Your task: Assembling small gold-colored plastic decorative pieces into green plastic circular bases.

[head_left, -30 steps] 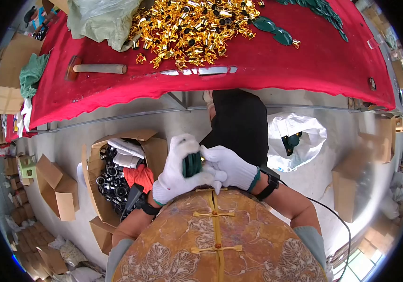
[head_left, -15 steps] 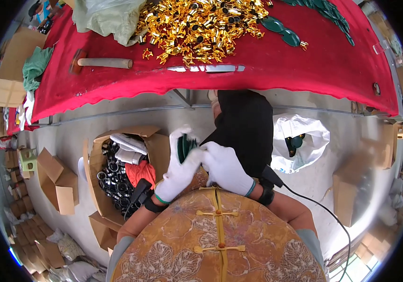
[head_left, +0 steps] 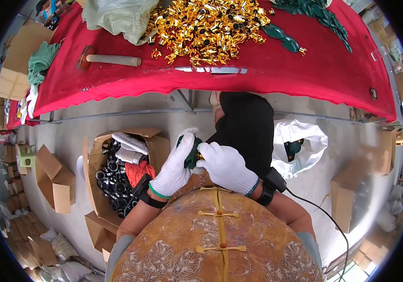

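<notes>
In front of my lap my left hand [head_left: 177, 164], in a white knitted glove, is wrapped round a dark green piece [head_left: 192, 156]. My right hand [head_left: 227, 165], gloved alike, is closed against it from the right. A small gold part [head_left: 199, 154] shows between the two hands, by the fingertips of the right one. The gloves hide most of both pieces. On the red-covered table [head_left: 131, 84] beyond lies a heap of shiny gold parts with dark ends [head_left: 211, 28]. Flat green oval pieces [head_left: 289, 44] lie to its right.
A hammer [head_left: 114, 59] and a pale plastic bag [head_left: 121, 21] are at the table's left. Left of my hands stands a carton [head_left: 93, 188] of black ring-shaped parts [head_left: 113, 176] and a red cloth [head_left: 140, 173]. A white sack [head_left: 314, 143] with green pieces stands right.
My left hand has turned, closing over the green piece, which showed its side before. The right hand has moved slightly right and down, and gold now shows between the hands.
</notes>
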Action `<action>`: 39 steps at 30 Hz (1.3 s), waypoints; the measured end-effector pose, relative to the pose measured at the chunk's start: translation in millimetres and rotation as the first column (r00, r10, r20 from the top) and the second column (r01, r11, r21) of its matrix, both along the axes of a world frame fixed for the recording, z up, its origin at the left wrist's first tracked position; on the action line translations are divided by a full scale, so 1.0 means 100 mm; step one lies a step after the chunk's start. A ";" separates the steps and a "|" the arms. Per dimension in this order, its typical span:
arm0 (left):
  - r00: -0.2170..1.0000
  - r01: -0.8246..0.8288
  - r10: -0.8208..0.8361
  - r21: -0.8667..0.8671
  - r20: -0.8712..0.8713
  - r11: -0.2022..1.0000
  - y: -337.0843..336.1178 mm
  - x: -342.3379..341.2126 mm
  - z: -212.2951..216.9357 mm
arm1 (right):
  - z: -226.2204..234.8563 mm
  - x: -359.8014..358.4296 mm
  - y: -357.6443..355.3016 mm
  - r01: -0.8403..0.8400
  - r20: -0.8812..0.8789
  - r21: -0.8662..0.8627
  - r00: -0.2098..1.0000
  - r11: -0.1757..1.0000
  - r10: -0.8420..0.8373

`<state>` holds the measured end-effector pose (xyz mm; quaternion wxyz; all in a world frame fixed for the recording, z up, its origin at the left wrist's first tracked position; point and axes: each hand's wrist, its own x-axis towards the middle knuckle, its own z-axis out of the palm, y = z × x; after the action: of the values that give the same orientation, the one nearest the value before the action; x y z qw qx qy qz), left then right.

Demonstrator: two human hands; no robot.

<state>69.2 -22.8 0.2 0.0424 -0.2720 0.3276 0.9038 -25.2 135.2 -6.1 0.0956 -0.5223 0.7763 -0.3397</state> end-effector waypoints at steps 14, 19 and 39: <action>0.894 -0.268 -0.237 -0.877 -0.381 0.398 0.25 0.49 -0.02 | 0.00 0.39 0.18 0.079 0.914 0.083 -0.402 0.993 -0.044; 0.980 -0.169 0.148 -0.162 -0.134 0.972 0.29 0.58 0.15 | 0.33 0.61 0.19 0.007 -0.233 0.004 0.972 1.000 -0.006; 0.964 -0.174 0.085 -0.352 -0.253 0.920 0.32 0.77 0.27 | 0.22 0.74 0.19 0.099 0.064 -0.224 0.994 0.970 -0.086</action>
<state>146.0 9.2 26.8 -0.1088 -0.1884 0.4763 0.8519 48.6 154.0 16.2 0.0403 -0.4837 0.7532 -0.4440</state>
